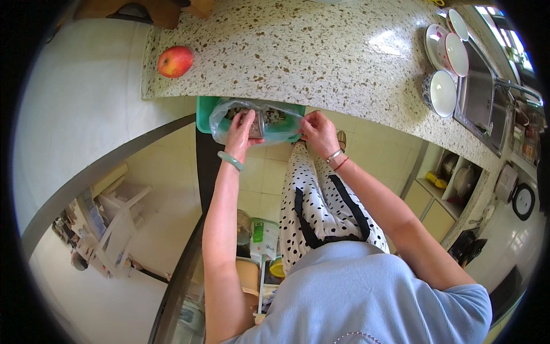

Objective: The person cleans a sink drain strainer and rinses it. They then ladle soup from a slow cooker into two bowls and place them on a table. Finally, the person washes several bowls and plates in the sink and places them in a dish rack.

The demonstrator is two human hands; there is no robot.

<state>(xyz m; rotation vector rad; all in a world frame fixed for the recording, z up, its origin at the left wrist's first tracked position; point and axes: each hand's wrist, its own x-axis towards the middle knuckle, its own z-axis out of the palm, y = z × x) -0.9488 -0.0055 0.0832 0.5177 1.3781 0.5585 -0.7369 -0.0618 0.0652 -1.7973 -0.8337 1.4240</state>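
My left hand is wrapped round a clear cylindrical container, which lies tilted at the mouth of a thin clear plastic bag. What the container holds is hard to make out. Small mottled brown and whitish bits show inside the bag. With fingertips pinched together, my right hand grips the bag's right edge and stretches it sideways. Under the bag is a green plastic bin, just below the counter's front edge.
A red apple sits near the left end of the speckled counter. Bowls and a plate stand at the right by the metal sink. Open shelves hold pots below. A white fridge-like surface is at the left.
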